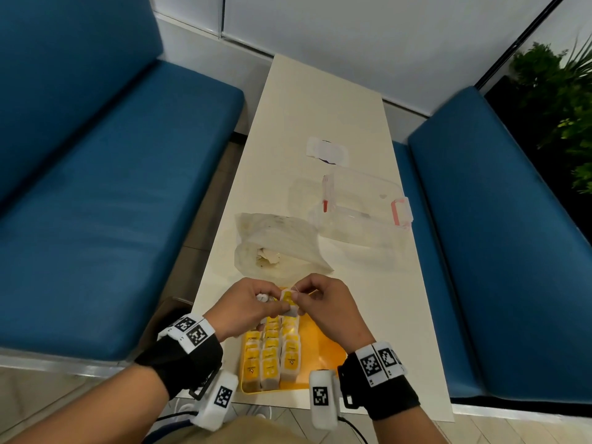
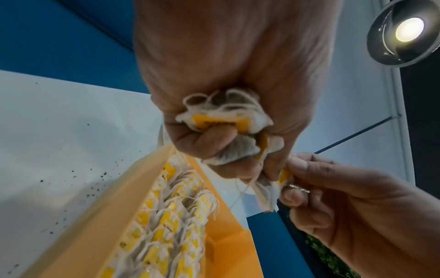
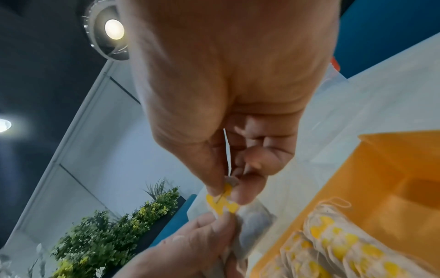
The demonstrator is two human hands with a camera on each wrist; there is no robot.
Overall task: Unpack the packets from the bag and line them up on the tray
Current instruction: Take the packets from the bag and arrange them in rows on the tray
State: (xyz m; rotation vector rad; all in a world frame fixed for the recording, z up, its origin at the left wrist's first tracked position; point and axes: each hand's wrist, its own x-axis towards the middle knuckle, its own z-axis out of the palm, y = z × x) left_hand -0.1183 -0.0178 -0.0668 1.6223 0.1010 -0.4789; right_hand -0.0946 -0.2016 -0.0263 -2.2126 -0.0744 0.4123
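Observation:
The packets are small tea bags with yellow tags. Three rows of them (image 1: 272, 350) stand in the left half of the orange tray (image 1: 323, 342) at the table's near edge. Above the tray's far end both hands meet. My left hand (image 1: 256, 302) grips a crumpled bunch of packets (image 2: 223, 116) in its palm. Its fingertips and those of my right hand (image 1: 315, 298) pinch a single packet (image 1: 287, 299) from either side. The right thumb and forefinger hold its yellow tag (image 3: 222, 205). Just beyond the hands lies the clear plastic bag (image 1: 275, 245), mouth toward me, with a few pale packets inside.
A clear lidded box with pink clasps (image 1: 362, 206) stands right of the bag, and a flat white label or lid (image 1: 326, 152) lies farther back. Blue benches (image 1: 112, 203) flank the narrow white table (image 1: 320, 100). Dark crumbs dot the tabletop left of the tray (image 2: 71, 178).

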